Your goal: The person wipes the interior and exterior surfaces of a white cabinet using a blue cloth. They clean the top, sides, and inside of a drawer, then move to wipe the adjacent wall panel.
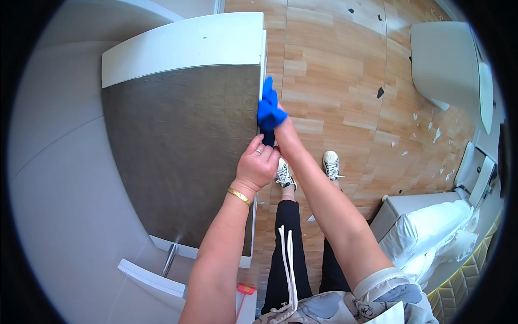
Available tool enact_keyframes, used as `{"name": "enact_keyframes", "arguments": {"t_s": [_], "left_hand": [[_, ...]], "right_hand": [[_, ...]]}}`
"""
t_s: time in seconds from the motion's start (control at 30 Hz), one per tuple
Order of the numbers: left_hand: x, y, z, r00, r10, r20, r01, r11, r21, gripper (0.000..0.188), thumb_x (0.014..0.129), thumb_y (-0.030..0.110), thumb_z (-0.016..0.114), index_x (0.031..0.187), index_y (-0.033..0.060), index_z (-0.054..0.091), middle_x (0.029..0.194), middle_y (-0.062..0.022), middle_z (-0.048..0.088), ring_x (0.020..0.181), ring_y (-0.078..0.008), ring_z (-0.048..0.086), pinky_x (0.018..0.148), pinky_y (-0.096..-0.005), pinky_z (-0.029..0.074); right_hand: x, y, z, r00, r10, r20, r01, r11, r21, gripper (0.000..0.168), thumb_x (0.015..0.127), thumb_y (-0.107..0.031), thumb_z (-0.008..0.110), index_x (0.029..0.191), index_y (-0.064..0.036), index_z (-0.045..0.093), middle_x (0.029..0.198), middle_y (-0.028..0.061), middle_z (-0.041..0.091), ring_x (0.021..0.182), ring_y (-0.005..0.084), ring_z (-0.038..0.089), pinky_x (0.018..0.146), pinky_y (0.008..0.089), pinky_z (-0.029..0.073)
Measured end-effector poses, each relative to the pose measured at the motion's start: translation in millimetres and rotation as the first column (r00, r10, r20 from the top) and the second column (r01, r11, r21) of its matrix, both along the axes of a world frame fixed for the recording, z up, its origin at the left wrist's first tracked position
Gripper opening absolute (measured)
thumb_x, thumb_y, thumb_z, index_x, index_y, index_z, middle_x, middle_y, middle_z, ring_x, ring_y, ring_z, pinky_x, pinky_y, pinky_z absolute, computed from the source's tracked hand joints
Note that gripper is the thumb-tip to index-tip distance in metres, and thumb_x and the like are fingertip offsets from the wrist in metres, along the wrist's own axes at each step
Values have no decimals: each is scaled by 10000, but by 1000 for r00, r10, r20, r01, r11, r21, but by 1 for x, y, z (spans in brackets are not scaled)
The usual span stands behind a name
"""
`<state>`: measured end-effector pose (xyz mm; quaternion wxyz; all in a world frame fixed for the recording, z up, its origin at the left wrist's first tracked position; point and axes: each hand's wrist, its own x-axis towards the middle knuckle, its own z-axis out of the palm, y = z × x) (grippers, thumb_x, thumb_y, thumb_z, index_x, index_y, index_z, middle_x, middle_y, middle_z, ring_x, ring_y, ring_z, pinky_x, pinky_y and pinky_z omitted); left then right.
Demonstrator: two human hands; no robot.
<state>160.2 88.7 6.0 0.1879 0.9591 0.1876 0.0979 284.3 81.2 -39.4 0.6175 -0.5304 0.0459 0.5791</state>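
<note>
A blue cloth [270, 109] lies bunched against the right edge of a white cabinet [190, 44] with a dark brown top panel [182, 141]. My right hand [285, 131] is on the cloth, its fingers mostly hidden beneath and behind it. Just below, my left hand [259, 162], with a ring and a gold bangle, has its fingers curled at the same edge, close to my right hand. The left fingertips meet a dark lower part of the cloth; whether they grip it or the cabinet edge is unclear.
Scraps of paper and dark bits litter the wood-look floor [323, 81]. A pale rounded chair or stool [443, 60] stands at the upper right. White plastic-wrapped bundles [425, 227] lie at the lower right. A metal tube [169, 259] and red-headed tool [246, 289] are at the lower left.
</note>
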Motion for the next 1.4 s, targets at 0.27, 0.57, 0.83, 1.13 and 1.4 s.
{"name": "enact_keyframes", "arguments": {"t_s": [0.27, 0.57, 0.83, 1.13, 1.4], "left_hand": [[-4, 1, -3, 999, 19, 35, -17, 999, -46, 113, 781, 112, 583, 866, 65, 642, 696, -55, 572, 723, -217, 632, 1075, -391, 451], [-6, 0, -1, 996, 31, 80, -28, 999, -34, 109, 768, 110, 583, 849, 68, 643, 707, -61, 575, 721, -226, 630, 1041, -404, 481], [-13, -7, -12, 1000, -17, 1, 17, 1000, 24, 158, 863, 129, 535, 953, 53, 638, 890, -74, 616, 885, -226, 638, 1106, -397, 421], [-4, 29, 29, 867, 452, 211, -423, 890, -170, 238, 878, 141, 625, 1111, 103, 661, 1343, -108, 609, 1248, -278, 580, 1103, -439, 403], [-41, 169, 14, 273, 962, -18, -958, 274, 82, 533, 936, 295, 630, 1409, 74, 524, 1550, -138, 414, 1419, -306, 405, 1158, -530, 290]], "right_hand": [[56, 99, 17, 505, -16, 863, -66, 996, 57, 578, 869, -114, 600, 1440, -112, 510, 1362, 174, 547, 1237, 325, 549, 1035, 388, 450], [46, 71, 51, -420, 198, 885, -382, 846, -371, 550, 758, -119, 648, 1307, -145, 638, 1532, 212, 420, 1423, 448, 370, 1140, 567, 341], [20, 172, 66, -489, 96, 867, -635, 642, -430, 581, 766, -250, 663, 1347, -241, 639, 1566, 174, 393, 1465, 402, 323, 1193, 538, 250], [20, 250, 82, -525, -16, 851, -813, 306, -495, 731, 710, -283, 767, 1409, -218, 565, 1548, 84, 440, 1449, 321, 369, 1175, 575, 255], [49, 226, 83, -583, -6, 812, -787, 249, -564, 659, 699, -347, 693, 1349, -265, 623, 1554, 105, 429, 1479, 339, 326, 1195, 589, 187]]}}
